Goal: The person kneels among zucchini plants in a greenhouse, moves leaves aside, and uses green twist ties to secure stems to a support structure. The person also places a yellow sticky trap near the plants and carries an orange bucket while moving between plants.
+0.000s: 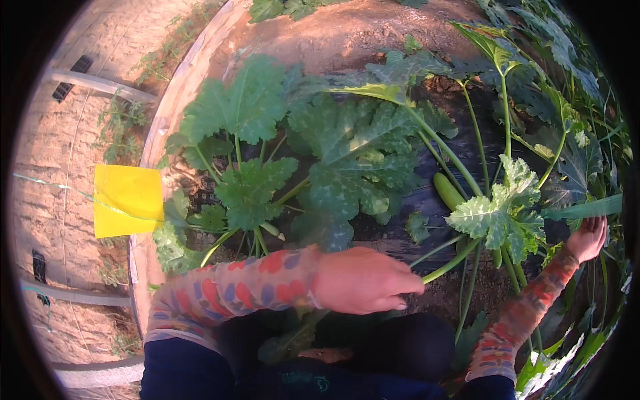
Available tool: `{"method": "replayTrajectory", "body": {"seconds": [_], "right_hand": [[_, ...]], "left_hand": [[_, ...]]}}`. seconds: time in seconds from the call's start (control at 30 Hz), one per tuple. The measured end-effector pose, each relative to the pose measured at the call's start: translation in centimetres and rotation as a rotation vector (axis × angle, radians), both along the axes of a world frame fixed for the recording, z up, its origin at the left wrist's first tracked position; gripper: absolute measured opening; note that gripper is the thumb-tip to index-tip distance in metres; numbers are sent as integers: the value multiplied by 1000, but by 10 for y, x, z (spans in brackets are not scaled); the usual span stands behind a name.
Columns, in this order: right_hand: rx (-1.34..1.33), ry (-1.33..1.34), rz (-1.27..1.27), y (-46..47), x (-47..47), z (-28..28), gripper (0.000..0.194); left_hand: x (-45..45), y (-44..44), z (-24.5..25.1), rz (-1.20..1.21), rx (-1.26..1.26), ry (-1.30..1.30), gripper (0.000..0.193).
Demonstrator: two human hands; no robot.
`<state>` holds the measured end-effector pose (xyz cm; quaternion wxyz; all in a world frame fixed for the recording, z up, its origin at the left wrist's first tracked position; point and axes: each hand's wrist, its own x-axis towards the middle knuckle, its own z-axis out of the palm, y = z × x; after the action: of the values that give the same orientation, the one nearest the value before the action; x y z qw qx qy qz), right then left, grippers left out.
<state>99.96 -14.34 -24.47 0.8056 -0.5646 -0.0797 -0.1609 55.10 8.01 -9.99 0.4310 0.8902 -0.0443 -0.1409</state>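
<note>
My left hand (367,281), in a floral sleeve and slightly blurred, hovers in front of a zucchini plant. Its fingertips are beside a thick green leaf stalk (452,262); whether they grip it is unclear. At the far right, my right hand (589,240) reaches up to a green plastic strip (582,208), its fingertips at the strip's lower edge. I cannot tell if it is held. Between the hands stands the plant, with a mottled young leaf (500,212). A green zucchini (446,191) lies by its stalks over black plastic mulch (430,220).
Left of centre grows another zucchini plant (255,185) with broad leaves and a small fruit (272,230). A yellow sticky card (128,201) hangs at the bed's left edge. Beyond lies a sandy path (45,210) with pale crossbars (80,294). Dense foliage (575,55) crowds the right side.
</note>
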Motion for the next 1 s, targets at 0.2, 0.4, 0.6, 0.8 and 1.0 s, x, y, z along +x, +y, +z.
{"method": "replayTrajectory", "body": {"seconds": [0.2,0.4,0.6,0.8,1.0], "right_hand": [[98,-76,388,74,-260,47,16],[-584,-788,1542,220,-417,129,10],[-792,-782,2175,323,-563,109,13],[-1131,-683,2309,369,-658,26,20],[-1218,-581,1697,383,-696,-32,35]], "left_hand": [[-209,62,59,739,47,154,17],[-348,110,-15,837,134,496,24],[-457,84,-95,1076,780,706,38],[-488,53,-141,1691,462,-139,43],[-473,88,-214,1965,-621,-222,43]]}}
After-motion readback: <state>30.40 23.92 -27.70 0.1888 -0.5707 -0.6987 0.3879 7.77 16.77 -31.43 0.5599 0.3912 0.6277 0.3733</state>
